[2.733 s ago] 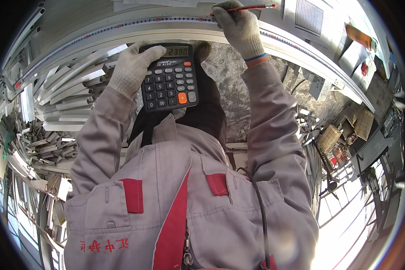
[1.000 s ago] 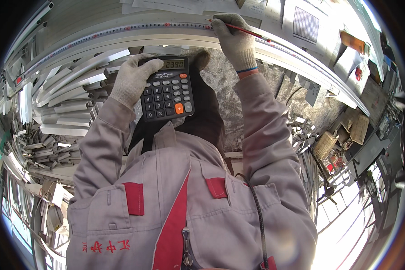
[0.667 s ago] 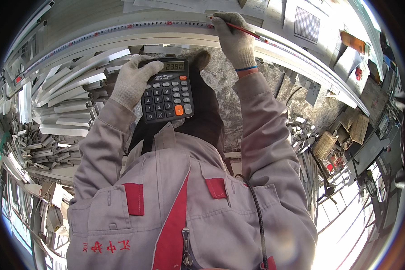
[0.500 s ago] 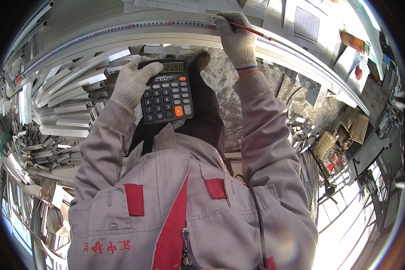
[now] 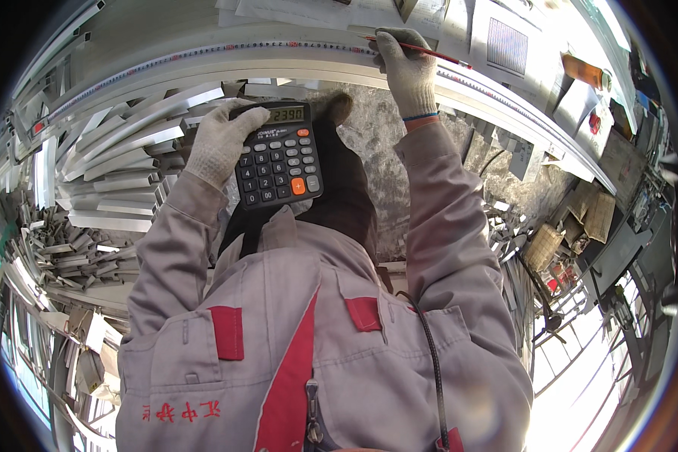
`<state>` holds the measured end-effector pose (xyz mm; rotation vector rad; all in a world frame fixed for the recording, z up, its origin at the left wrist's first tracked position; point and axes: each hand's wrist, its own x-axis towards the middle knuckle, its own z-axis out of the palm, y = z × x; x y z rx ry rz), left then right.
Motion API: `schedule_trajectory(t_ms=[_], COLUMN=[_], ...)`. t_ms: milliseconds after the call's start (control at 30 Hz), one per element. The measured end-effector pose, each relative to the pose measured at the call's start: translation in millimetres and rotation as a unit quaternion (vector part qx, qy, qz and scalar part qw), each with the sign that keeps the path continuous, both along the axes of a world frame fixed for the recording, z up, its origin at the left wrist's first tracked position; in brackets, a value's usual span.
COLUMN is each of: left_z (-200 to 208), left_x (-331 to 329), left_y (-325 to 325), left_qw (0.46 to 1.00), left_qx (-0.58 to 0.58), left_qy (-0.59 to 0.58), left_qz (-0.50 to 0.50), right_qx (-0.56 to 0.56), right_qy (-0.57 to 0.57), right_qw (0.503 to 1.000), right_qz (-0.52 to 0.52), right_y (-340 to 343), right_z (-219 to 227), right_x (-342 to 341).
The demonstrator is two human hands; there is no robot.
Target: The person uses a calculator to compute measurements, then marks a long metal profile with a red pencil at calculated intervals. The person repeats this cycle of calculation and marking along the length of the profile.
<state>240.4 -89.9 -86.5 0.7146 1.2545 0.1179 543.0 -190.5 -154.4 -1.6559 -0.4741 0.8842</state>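
My gloved left hand (image 5: 222, 135) grips a black calculator (image 5: 279, 162) by its upper left corner, the thumb lying next to the display; digits show there. The calculator is held above my legs, keys facing up. My gloved right hand (image 5: 405, 69) is closed on a thin red pencil (image 5: 444, 57), its tip pointing left over the measuring scale. That scale, a long tape measure (image 5: 203, 51), runs along a pale metal bar at the bench's near edge and passes under my right hand.
Cut metal profiles (image 5: 120, 143) lie in a heap to the left. Printed paper sheets (image 5: 502, 41) cover the bench at the upper right, near an amber bottle (image 5: 586, 71). Cardboard boxes (image 5: 544, 245) stand on the right, among metal scraps.
My right hand with the pencil has shifted a little to the right along the tape measure. The left hand and calculator have stayed nearly in place.
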Motion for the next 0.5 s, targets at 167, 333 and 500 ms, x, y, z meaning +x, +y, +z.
schedule_trajectory(t_ms=[167,333,500], left_z=[12.4,18.6,24.4], left_x=[-10.4,-25.9,-30.1], left_y=[7.2,7.9,0.0], left_qw=[1.000,0.999,0.995], left_qx=[-0.007,-0.033,-0.063], left_qy=[0.009,-0.031,-0.063], left_qz=[0.002,0.022,0.035], right_qx=[-0.007,-0.003,-0.011], right_qy=[0.029,0.132,0.159], right_qw=[0.999,0.990,0.987], right_qz=[-0.034,-0.041,0.010], right_y=[-17.4,-55.3,-81.6], right_z=[28.3,67.5,101.7], right_x=[-13.3,-64.6,-128.9])
